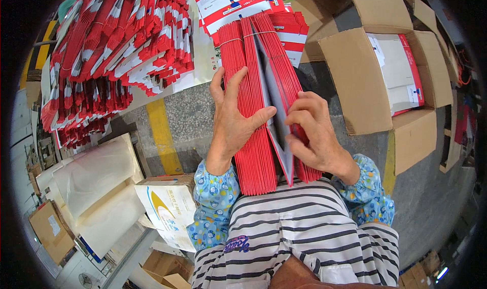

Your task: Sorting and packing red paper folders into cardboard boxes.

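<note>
In front of my body stands a long stack of flat-folded red cartons (253, 159), edges upward, with thin bands across its far end. A gap runs lengthwise through it, showing a pale grey inner face. My left hand (236, 119) lies over the left part, fingers spread and thumb reaching toward the gap. Across the gap, my right hand (315, 131) curls its fingers over the edge of the right-hand bundle (284, 65). The fingertips of that hand are partly hidden among the folds.
Heaped red-and-white folded cartons (127, 40) cover a surface at the far left. More printed cartons (231, 5) lie beyond the stack. An open cardboard box (355, 76) holding flat cartons stands at right. White sheets (101, 182) and a printed carton stack (170, 205) are at left.
</note>
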Demonstrator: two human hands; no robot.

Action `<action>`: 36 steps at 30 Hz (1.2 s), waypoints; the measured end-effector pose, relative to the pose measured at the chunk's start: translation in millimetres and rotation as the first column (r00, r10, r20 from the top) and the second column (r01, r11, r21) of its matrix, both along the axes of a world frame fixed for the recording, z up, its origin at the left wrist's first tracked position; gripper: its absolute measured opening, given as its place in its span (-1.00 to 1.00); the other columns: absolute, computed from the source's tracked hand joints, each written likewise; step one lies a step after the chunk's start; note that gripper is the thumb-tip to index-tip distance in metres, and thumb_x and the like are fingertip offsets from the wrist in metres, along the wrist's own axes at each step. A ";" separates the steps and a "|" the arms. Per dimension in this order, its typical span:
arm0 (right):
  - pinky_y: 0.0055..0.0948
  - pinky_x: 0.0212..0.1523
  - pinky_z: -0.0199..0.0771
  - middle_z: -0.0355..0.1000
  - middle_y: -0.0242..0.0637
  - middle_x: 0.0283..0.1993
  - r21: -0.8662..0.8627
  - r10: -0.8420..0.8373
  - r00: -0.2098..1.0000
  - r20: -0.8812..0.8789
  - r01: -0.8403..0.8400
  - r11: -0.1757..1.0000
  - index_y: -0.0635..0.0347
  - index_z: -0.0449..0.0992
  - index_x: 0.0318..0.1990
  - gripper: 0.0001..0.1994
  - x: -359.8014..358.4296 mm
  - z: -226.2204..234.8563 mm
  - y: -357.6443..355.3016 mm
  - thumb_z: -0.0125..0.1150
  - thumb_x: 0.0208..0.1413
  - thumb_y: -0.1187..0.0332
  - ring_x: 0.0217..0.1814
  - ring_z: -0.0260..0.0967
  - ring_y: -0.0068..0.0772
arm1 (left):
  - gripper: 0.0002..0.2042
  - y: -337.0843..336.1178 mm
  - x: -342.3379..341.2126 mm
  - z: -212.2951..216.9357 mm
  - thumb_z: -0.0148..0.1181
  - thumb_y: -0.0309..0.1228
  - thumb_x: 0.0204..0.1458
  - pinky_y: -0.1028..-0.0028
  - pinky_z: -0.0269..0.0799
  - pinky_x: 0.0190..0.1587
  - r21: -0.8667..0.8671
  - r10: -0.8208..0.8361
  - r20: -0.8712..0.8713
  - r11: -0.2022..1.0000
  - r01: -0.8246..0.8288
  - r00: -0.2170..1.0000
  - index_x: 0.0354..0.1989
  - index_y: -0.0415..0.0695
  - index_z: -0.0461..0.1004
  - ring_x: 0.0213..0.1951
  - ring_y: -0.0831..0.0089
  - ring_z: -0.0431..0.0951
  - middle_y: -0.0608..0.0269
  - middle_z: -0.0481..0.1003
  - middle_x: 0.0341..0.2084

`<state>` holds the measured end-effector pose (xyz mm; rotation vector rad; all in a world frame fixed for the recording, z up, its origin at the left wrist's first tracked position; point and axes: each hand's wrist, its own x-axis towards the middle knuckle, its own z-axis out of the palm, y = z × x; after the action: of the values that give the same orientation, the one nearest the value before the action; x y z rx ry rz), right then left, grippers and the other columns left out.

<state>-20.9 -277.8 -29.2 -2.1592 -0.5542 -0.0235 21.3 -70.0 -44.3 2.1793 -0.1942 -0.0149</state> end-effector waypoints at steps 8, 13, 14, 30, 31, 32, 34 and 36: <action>0.01 0.20 0.06 0.35 -0.27 -0.03 -0.059 0.063 0.996 0.068 -0.059 0.997 0.11 0.43 -0.27 -0.75 2.5 -0.2 -2.8 0.31 -0.14 0.37 0.21 0.12 0.07 | -0.13 -2.6 -0.5 4.5 0.54 -0.12 -0.29 0.13 0.03 0.35 0.011 0.006 0.001 1.000 -0.006 1.000 0.27 -0.03 0.25 0.34 -0.01 0.02 -0.08 -0.02 0.29; 0.03 0.21 0.03 0.34 -0.28 -0.05 -0.121 0.034 0.997 0.076 -0.025 0.992 0.09 0.43 -0.27 -0.61 2.9 7.1 5.5 0.45 -0.17 0.13 0.22 0.11 0.05 | -0.12 -3.7 -0.4 3.6 0.55 -0.10 -0.30 0.12 0.04 0.35 0.025 0.003 0.005 1.000 -0.003 1.000 0.27 -0.03 0.25 0.35 -0.02 0.00 -0.09 -0.02 0.28; 0.03 0.22 0.03 0.34 -0.28 -0.05 -0.116 0.026 0.998 0.064 -0.019 0.993 0.09 0.43 -0.26 -0.60 2.8 7.0 6.1 0.46 -0.18 0.12 0.22 0.10 0.05 | -0.12 -4.0 -0.3 3.3 0.55 -0.10 -0.30 0.12 0.04 0.35 0.018 0.003 -0.001 1.000 -0.003 1.000 0.27 -0.03 0.25 0.35 -0.02 -0.01 -0.09 -0.03 0.28; 0.04 0.25 0.05 0.31 -0.16 0.12 0.060 -0.012 0.999 0.034 0.010 0.998 0.13 0.44 -0.25 -0.72 0.8 4.7 1.0 0.20 -0.23 0.46 0.30 0.04 0.12 | -0.18 4.8 0.5 -2.8 0.51 -0.15 -0.24 0.15 0.05 0.35 -0.073 -0.005 -0.035 0.997 0.002 0.999 0.27 0.02 0.26 0.34 0.00 0.02 -0.07 -0.04 0.29; 0.04 0.25 0.05 0.31 -0.16 0.12 0.059 -0.012 0.999 0.034 0.010 0.998 0.13 0.44 -0.25 -0.72 0.8 3.3 -0.7 0.20 -0.23 0.46 0.30 0.04 0.12 | -0.18 5.5 0.7 -2.9 0.51 -0.15 -0.24 0.15 0.05 0.35 -0.074 -0.004 -0.035 0.997 0.002 0.999 0.27 0.02 0.26 0.34 0.00 0.02 -0.07 -0.04 0.29; 0.04 0.24 0.06 0.30 -0.14 0.15 -0.003 0.032 0.999 0.044 -0.031 1.000 0.14 0.44 -0.31 -0.78 0.7 1.7 -2.7 0.22 -0.21 0.44 0.31 0.04 0.12 | -0.19 6.4 1.0 -3.1 0.51 -0.16 -0.24 0.15 0.06 0.34 -0.050 -0.008 -0.022 0.999 0.007 1.000 0.27 0.03 0.27 0.34 0.00 0.03 -0.08 -0.04 0.29; 0.05 0.24 0.07 0.28 -0.12 0.17 -0.067 0.073 0.996 0.050 -0.070 0.995 0.15 0.45 -0.37 -0.84 0.3 3.7 -3.2 0.24 -0.18 0.42 0.31 0.04 0.12 | -0.19 4.9 1.2 -1.7 0.52 -0.17 -0.24 0.16 0.06 0.34 -0.029 -0.014 -0.010 0.999 0.014 1.000 0.27 0.04 0.27 0.33 -0.01 0.03 -0.08 -0.04 0.29; 0.03 0.24 0.07 0.27 -0.13 0.17 -0.034 0.032 0.999 0.023 -0.032 0.999 0.15 0.42 -0.47 -0.82 0.3 10.5 0.8 0.34 -0.15 0.35 0.31 0.04 0.11 | -0.20 1.0 1.0 2.9 0.52 -0.17 -0.24 0.15 0.07 0.34 0.003 -0.014 -0.010 1.000 0.014 1.000 0.26 0.04 0.28 0.33 -0.02 0.04 -0.09 -0.04 0.29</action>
<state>-20.5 -277.1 -18.6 -2.1849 -0.6069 -0.0227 22.3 -69.0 -41.4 2.1808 -0.2039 -0.0346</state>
